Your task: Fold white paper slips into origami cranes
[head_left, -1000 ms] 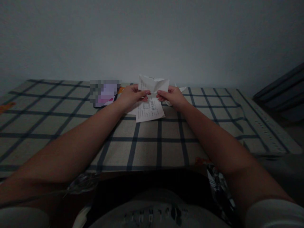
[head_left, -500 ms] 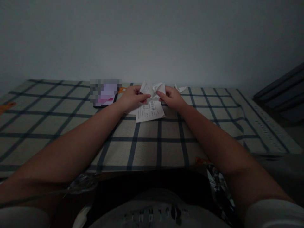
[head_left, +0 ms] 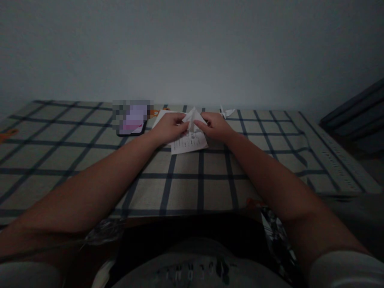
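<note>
A small folded piece of white paper (head_left: 192,115) with a pointed top is held between both hands above the table. My left hand (head_left: 170,128) pinches its left side, and my right hand (head_left: 214,126) grips the right side, thumb in front. Beneath them a printed white sheet (head_left: 189,145) lies on the checked cloth, its upper part hidden by the hands and the folded paper. Another white sheet (head_left: 160,117) shows behind my left hand. Just beyond my right hand sits a small folded white paper shape (head_left: 228,113).
A phone (head_left: 133,120) with a lit, partly pixelated screen lies left of the hands on the checked tablecloth (head_left: 186,192). A pale wall (head_left: 192,52) rises behind the table. Dark slatted furniture (head_left: 357,116) stands at the far right.
The held paper has gone from spread, loose flaps to a narrower pointed shape. Both hands have shifted slightly, and more of the sheet behind my left hand shows.
</note>
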Action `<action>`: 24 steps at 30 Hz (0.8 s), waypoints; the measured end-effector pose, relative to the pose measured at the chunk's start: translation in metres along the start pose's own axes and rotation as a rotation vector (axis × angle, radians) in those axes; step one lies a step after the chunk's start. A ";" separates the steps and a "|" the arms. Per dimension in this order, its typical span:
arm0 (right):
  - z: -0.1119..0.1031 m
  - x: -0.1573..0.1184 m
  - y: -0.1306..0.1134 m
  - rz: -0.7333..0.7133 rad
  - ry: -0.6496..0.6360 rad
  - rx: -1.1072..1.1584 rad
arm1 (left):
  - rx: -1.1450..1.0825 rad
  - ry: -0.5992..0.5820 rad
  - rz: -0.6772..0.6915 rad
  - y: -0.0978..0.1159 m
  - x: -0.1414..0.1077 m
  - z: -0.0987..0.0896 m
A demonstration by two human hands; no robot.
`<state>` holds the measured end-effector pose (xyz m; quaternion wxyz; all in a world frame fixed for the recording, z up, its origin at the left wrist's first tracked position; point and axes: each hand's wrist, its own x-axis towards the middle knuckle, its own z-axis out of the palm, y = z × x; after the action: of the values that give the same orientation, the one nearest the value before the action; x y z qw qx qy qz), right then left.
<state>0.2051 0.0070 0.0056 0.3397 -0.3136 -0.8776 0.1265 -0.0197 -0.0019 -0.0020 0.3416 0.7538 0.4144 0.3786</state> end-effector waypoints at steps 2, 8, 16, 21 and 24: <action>0.000 0.000 -0.001 0.003 -0.001 -0.020 | 0.031 -0.019 0.015 0.003 -0.001 0.000; 0.001 0.000 -0.001 -0.005 -0.015 -0.035 | -0.077 -0.062 0.003 0.006 -0.002 -0.001; -0.001 0.000 0.000 0.004 0.008 -0.032 | 0.055 -0.025 0.052 0.005 -0.003 0.001; -0.002 -0.001 -0.001 0.054 0.045 0.007 | 0.167 0.058 0.097 0.004 -0.001 -0.004; -0.003 0.000 0.000 0.113 0.199 0.113 | 0.272 0.062 0.142 0.005 -0.001 -0.007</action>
<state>0.2070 0.0072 0.0077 0.4348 -0.3538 -0.8119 0.1630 -0.0239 -0.0040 0.0049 0.1955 0.8087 0.4177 0.3652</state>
